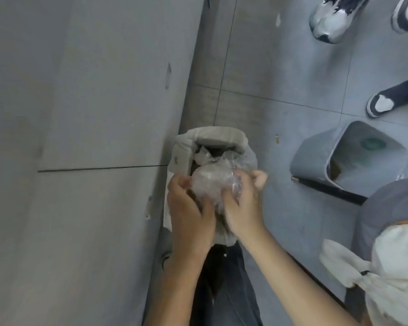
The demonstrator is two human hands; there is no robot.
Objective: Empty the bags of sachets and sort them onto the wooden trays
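Note:
A crumpled clear plastic bag [210, 182], balled up, is squeezed between both of my hands. My left hand [189, 208] wraps its left side and my right hand [243, 205] presses its right side. The ball sits just above the mouth of a small bin lined with a white bag [212, 140] on the floor beside the table edge. More crumpled plastic shows inside the bin. No sachets or wooden trays are in view.
A grey table top [80, 137] fills the left half. A second grey bin [349, 156] stands on the tiled floor to the right. Other people's shoes [332, 17] are at the top right. Someone's shoulder [391, 267] is at lower right.

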